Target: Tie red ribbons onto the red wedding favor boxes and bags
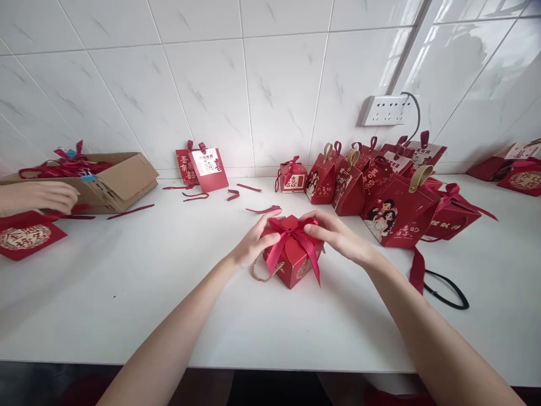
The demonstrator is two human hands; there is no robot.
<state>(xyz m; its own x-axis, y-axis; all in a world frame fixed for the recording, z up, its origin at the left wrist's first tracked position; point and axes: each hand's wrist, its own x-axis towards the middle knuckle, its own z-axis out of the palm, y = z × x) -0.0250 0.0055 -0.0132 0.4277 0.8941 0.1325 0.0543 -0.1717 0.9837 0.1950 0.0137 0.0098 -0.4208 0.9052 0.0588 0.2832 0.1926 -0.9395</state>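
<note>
A small red gift box [293,265] sits on the white table [169,293] in front of me, with a red satin ribbon [291,232] tied in a bow on top and a tan rope handle at its left. My left hand [256,241] pinches the bow's left loop. My right hand [333,232] pinches the right loop. The ribbon tails hang down over the box's front.
Several finished red gift boxes [397,217] stand at the back right. Loose ribbon pieces [198,194] lie near the wall. A cardboard box [118,180] of ribbons sits at the left, where another person's hand [46,196] reaches. A black loop [448,288] lies at the right.
</note>
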